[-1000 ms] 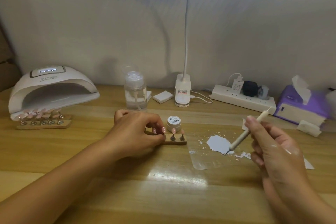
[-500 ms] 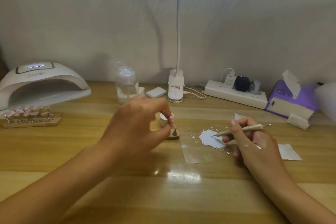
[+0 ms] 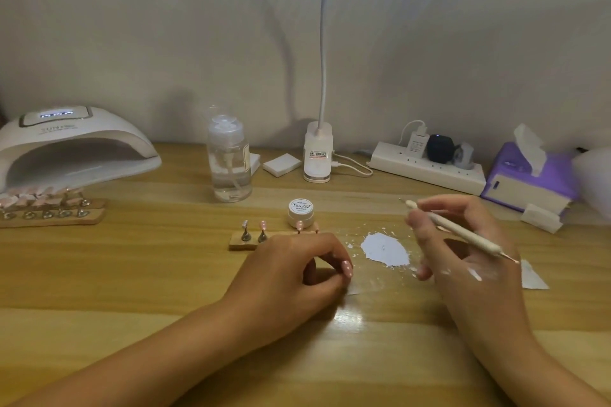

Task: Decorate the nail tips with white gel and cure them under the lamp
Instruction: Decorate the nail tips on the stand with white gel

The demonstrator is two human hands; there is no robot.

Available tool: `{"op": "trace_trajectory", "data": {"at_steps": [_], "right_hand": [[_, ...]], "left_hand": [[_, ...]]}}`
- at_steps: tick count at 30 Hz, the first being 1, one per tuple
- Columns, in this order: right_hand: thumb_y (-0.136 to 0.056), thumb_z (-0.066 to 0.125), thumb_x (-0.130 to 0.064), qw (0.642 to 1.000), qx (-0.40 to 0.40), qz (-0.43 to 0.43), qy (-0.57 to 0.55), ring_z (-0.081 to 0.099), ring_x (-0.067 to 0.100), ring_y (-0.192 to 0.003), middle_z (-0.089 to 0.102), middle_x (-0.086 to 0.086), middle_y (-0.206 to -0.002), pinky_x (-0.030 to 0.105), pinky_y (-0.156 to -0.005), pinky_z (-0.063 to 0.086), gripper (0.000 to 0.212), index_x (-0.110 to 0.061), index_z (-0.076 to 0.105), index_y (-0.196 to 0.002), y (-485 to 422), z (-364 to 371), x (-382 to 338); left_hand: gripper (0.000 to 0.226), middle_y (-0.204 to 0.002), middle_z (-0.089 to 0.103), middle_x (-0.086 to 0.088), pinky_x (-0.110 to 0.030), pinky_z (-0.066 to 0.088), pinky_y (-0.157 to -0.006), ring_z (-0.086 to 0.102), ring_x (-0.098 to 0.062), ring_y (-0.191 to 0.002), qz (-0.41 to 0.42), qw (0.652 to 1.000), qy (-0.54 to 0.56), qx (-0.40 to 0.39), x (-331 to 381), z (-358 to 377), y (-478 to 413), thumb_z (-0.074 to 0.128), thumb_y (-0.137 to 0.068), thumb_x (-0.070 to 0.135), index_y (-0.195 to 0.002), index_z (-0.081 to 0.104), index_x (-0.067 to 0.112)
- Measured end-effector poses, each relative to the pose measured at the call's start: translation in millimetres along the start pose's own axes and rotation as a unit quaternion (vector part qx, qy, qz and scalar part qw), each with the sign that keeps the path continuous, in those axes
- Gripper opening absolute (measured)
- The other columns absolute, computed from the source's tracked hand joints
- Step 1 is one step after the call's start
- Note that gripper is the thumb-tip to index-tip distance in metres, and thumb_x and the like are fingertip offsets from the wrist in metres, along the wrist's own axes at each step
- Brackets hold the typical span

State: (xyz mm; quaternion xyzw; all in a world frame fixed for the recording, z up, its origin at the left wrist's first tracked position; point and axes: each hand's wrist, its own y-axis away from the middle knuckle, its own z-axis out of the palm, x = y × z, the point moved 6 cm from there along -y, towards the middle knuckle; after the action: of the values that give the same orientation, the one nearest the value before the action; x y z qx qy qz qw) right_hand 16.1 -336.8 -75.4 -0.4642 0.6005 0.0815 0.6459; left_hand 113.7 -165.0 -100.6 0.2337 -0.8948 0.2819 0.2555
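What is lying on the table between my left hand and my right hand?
A patch of white gel with small splatters, spread on a clear sheet, lies between the left hand and right hand, seen in the head view.

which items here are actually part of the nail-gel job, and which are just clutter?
Job: dotting tool in right hand; white gel smear; gel jar; nail-tip stand by left hand; second stand of tips; curing lamp.
Idle: pump bottle; white pads; desk lamp base; power strip; tissue box.
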Motion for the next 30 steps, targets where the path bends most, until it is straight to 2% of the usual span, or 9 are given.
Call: {"op": "trace_trajectory", "data": {"at_steps": [4, 7, 10, 16, 19, 21, 23, 27, 30], "right_hand": [[-0.092, 0.068, -0.016, 0.980, -0.008, 0.157, -0.118, 0.042, 0.010, -0.040, 0.054, -0.001, -0.052, 0.017, -0.035, 0.033, 0.024, -0.015, 0.048, -0.079, 11, 13, 20], [-0.092, 0.067, -0.018, 0.965, -0.035, 0.223, -0.135, 0.049, 0.012, -0.041, 0.063, 0.006, -0.055, 0.019, -0.034, 0.034, 0.019, -0.009, 0.051, -0.084, 19, 24, 28], [-0.088, 0.071, -0.028, 0.968, -0.049, 0.211, -0.126, 0.060, 0.012, -0.051, 0.073, 0.008, -0.071, 0.021, -0.039, 0.043, 0.022, -0.010, 0.059, -0.093, 18, 29, 21], [-0.089, 0.071, -0.019, 0.964, -0.017, 0.216, -0.157, 0.052, 0.012, -0.041, 0.065, 0.009, -0.057, 0.019, -0.037, 0.041, 0.020, -0.011, 0.053, -0.085, 19, 26, 20], [-0.085, 0.071, -0.010, 0.963, -0.023, 0.210, -0.166, 0.045, 0.010, -0.039, 0.057, 0.008, -0.049, 0.018, -0.037, 0.037, 0.027, -0.015, 0.048, -0.070, 19, 26, 20], [-0.075, 0.071, -0.012, 0.965, -0.042, 0.207, -0.157, 0.041, 0.009, -0.037, 0.051, 0.008, -0.045, 0.017, -0.036, 0.034, 0.032, -0.023, 0.045, -0.059, 19, 29, 18], [-0.075, 0.070, -0.012, 0.966, -0.054, 0.202, -0.150, 0.043, 0.010, -0.036, 0.053, 0.011, -0.045, 0.015, -0.037, 0.034, 0.035, -0.024, 0.045, -0.054, 19, 32, 17], [-0.081, 0.064, -0.008, 0.967, -0.085, 0.194, -0.140, 0.050, 0.013, -0.038, 0.060, 0.018, -0.050, 0.019, -0.039, 0.041, 0.036, -0.024, 0.047, -0.054, 20, 38, 14], [-0.081, 0.062, -0.004, 0.968, -0.107, 0.192, -0.124, 0.051, 0.013, -0.040, 0.061, 0.020, -0.051, 0.020, -0.040, 0.043, 0.035, -0.021, 0.046, -0.055, 20, 40, 14]], "left_hand": [[0.007, -0.093, 0.065, 0.028, -0.017, 0.045, -0.058, 0.061, -0.009, -0.068, 0.000, 1.000, 0.011, -0.002, -2, 0, -1, 0.064, -0.085, 0.032, -0.091, 0.067, 0.034], [0.008, -0.090, 0.067, 0.025, -0.026, 0.048, -0.058, 0.060, -0.013, -0.065, -0.009, 1.000, 0.019, -0.006, -6, 2, -3, 0.068, -0.087, 0.028, -0.092, 0.070, 0.034], [0.009, -0.087, 0.069, 0.022, -0.029, 0.046, -0.057, 0.057, -0.014, -0.060, -0.021, 0.999, 0.028, -0.012, -9, 3, -4, 0.070, -0.086, 0.025, -0.091, 0.072, 0.032], [0.009, -0.082, 0.070, 0.019, -0.026, 0.042, -0.055, 0.052, -0.006, -0.054, -0.044, 0.998, 0.049, -0.024, -11, 6, -6, 0.073, -0.085, 0.031, -0.089, 0.073, 0.038], [0.008, -0.075, 0.068, 0.020, -0.022, 0.039, -0.054, 0.052, -0.005, -0.053, -0.047, 0.997, 0.053, -0.020, -12, 6, -5, 0.072, -0.085, 0.033, -0.092, 0.073, 0.038], [0.008, -0.074, 0.069, 0.014, -0.024, 0.040, -0.054, 0.053, -0.006, -0.053, -0.050, 0.997, 0.051, -0.023, -12, 6, -5, 0.072, -0.086, 0.034, -0.093, 0.074, 0.037], [0.007, -0.076, 0.069, 0.014, -0.026, 0.040, -0.055, 0.052, -0.007, -0.054, -0.050, 0.997, 0.047, -0.026, -11, 6, -6, 0.073, -0.085, 0.032, -0.090, 0.074, 0.037], [0.014, -0.073, 0.062, 0.027, -0.014, 0.031, -0.052, 0.051, -0.005, -0.053, -0.038, 0.998, 0.041, -0.022, -8, 5, -6, 0.075, -0.083, 0.028, -0.082, 0.071, 0.042], [0.015, -0.070, 0.060, 0.022, -0.015, 0.030, -0.054, 0.051, -0.006, -0.054, -0.033, 0.999, 0.036, -0.019, -8, 4, -6, 0.076, -0.082, 0.027, -0.082, 0.072, 0.042]]}}
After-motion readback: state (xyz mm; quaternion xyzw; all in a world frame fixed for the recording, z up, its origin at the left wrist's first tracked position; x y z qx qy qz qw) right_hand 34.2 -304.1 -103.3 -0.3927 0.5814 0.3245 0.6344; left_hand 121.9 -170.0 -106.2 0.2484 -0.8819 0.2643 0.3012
